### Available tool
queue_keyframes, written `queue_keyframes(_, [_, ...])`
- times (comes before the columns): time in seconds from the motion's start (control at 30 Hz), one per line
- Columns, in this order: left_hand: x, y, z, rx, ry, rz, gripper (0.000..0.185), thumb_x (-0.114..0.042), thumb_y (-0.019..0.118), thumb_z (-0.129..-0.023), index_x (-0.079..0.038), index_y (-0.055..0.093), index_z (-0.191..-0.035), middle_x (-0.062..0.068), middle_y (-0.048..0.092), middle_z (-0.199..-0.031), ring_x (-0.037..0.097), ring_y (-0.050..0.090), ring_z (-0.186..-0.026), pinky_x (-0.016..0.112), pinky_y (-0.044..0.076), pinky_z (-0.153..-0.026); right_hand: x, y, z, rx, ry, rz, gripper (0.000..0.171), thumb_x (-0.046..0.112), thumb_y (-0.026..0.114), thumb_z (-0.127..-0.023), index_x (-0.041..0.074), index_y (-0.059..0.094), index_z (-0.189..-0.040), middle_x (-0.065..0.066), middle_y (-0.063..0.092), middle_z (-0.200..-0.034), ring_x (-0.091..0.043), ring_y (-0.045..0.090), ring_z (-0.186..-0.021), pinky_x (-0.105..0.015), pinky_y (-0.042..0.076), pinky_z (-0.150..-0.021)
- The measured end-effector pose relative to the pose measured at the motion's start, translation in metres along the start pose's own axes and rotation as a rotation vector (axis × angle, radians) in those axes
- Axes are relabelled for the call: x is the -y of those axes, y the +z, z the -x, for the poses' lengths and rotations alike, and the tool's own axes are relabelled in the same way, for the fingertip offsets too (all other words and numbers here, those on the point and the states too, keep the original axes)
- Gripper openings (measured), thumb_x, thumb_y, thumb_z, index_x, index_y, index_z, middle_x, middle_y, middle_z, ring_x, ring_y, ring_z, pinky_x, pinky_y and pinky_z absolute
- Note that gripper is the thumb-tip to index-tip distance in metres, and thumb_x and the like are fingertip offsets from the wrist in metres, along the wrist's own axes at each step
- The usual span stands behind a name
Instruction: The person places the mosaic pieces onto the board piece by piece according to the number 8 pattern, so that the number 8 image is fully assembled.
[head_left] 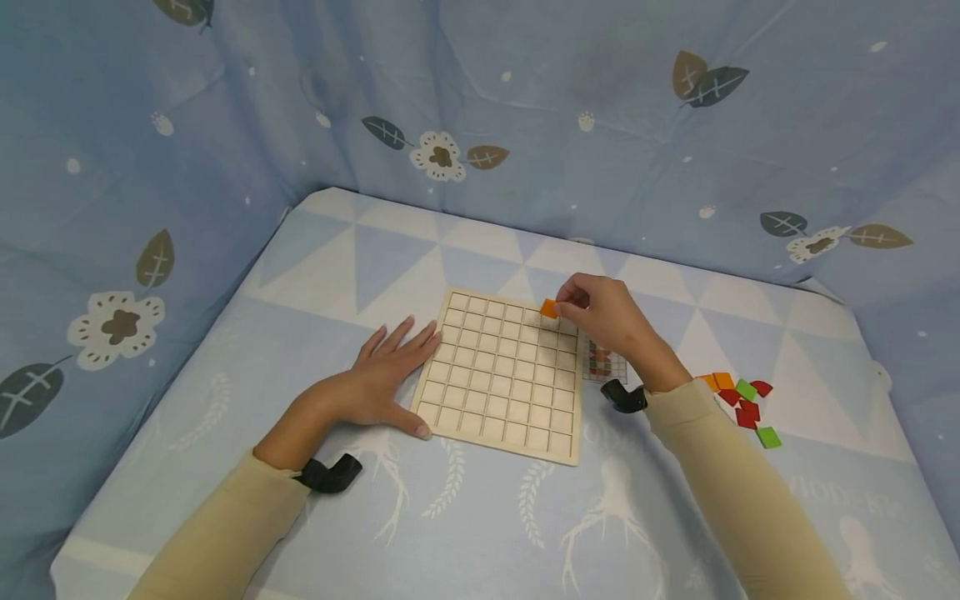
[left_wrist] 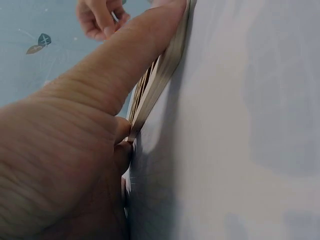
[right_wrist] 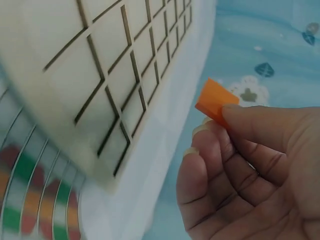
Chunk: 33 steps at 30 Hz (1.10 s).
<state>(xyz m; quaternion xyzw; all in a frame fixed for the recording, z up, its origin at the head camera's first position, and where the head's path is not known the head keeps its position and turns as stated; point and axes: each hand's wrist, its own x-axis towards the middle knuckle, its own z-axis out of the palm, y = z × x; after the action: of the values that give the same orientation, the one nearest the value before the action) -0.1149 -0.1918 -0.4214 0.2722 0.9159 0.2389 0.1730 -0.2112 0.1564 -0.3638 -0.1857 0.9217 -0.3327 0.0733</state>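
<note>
A pale wooden grid board lies on the blue-and-white patterned surface. My left hand lies flat beside the board's left edge, fingers straight, thumb along its front corner; the left wrist view shows that thumb pressed against the board's edge. My right hand hovers over the board's far right corner and pinches a small orange square tile between thumb and fingertips. In the right wrist view the orange tile sits above the board's grid.
A small card with a coloured grid pattern lies just right of the board, partly under my right wrist. A loose pile of orange, red and green tiles lies further right. Blue leaf-print fabric walls enclose the surface.
</note>
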Motion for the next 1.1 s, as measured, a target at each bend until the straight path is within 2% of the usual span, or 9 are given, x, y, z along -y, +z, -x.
queue_keyframes(0.17, [0.000, 0.001, -0.001, 0.001, -0.009, -0.002, 0.125, -0.070, 0.074, -0.067, -0.017, 0.004, -0.157, -0.003, -0.005, -0.162, 0.027, -0.016, -0.146, 0.056, -0.008, -0.111, 0.001, 0.015, -0.020, 0.043, -0.010, -0.023, 0.005, 0.020, 0.064, -0.093, 0.015, 0.064, -0.093, 0.001, 0.065, -0.089, -0.016, 0.058, -0.078, -0.033, 0.049, -0.070])
queue_keyframes(0.3, [0.000, 0.002, -0.001, 0.002, -0.022, -0.001, 0.126, -0.070, 0.074, -0.066, -0.018, 0.004, -0.157, -0.003, -0.006, -0.162, 0.027, -0.016, -0.146, 0.056, -0.008, -0.111, 0.001, 0.028, -0.031, 0.085, -0.026, 0.001, 0.004, 0.019, 0.062, -0.094, 0.015, 0.063, -0.093, 0.001, 0.065, -0.087, -0.016, 0.057, -0.077, -0.032, 0.049, -0.070])
queue_keyframes(0.6, [0.000, 0.003, -0.002, -0.012, 0.018, -0.024, 0.125, -0.071, 0.072, -0.067, -0.015, 0.006, -0.156, 0.001, -0.002, -0.162, 0.028, -0.013, -0.146, 0.055, -0.007, -0.112, 0.002, 0.043, -0.040, 0.137, -0.013, 0.061, 0.007, 0.020, 0.061, -0.096, 0.014, 0.063, -0.095, 0.001, 0.065, -0.086, -0.018, 0.056, -0.075, -0.034, 0.046, -0.068])
queue_keyframes(0.93, [0.000, 0.002, -0.003, 0.000, 0.002, -0.053, 0.125, -0.071, 0.072, -0.067, -0.017, 0.003, -0.156, -0.001, -0.005, -0.162, 0.027, -0.015, -0.146, 0.054, -0.009, -0.112, 0.001, 0.053, -0.040, 0.087, -0.028, 0.098, 0.009, 0.016, 0.059, -0.097, 0.011, 0.066, -0.097, -0.002, 0.065, -0.092, -0.019, 0.056, -0.081, -0.035, 0.048, -0.073])
queue_keyframes(1.1, [0.002, 0.002, -0.002, -0.007, 0.003, -0.046, 0.125, -0.072, 0.072, -0.066, -0.017, 0.004, -0.156, 0.000, -0.004, -0.162, 0.028, -0.014, -0.146, 0.055, -0.008, -0.112, 0.004, 0.055, -0.039, 0.086, -0.013, 0.135, 0.012, 0.017, 0.059, -0.097, 0.009, 0.066, -0.103, -0.005, 0.065, -0.098, -0.019, 0.059, -0.086, -0.036, 0.049, -0.076])
